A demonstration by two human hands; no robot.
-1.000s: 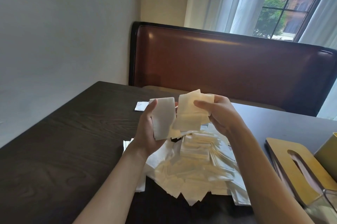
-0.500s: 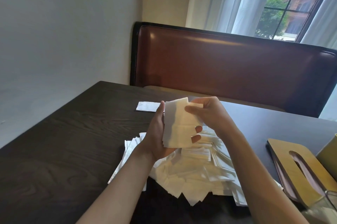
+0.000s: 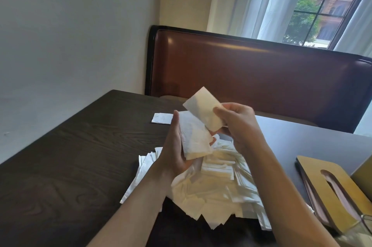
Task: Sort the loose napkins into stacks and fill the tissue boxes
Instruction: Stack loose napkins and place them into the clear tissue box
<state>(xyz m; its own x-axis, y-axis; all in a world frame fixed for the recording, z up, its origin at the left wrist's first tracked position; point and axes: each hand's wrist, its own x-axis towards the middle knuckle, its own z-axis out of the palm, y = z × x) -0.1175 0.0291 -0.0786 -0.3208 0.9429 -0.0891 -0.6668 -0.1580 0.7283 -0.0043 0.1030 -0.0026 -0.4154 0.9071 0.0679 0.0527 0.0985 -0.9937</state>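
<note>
Two bare forearms and hands, no sleeves, rings, or watch in view

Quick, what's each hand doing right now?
Left hand: holds a small napkin stack.
Right hand: pinches a folded napkin, lifted above that stack.

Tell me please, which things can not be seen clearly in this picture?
- Head view: tissue box is cut off by the right edge.
- Wooden lid: its near end runs out of frame.
- Napkin pile: partly hidden by both forearms.
- Left hand: fingers hidden behind its napkin stack.
</note>
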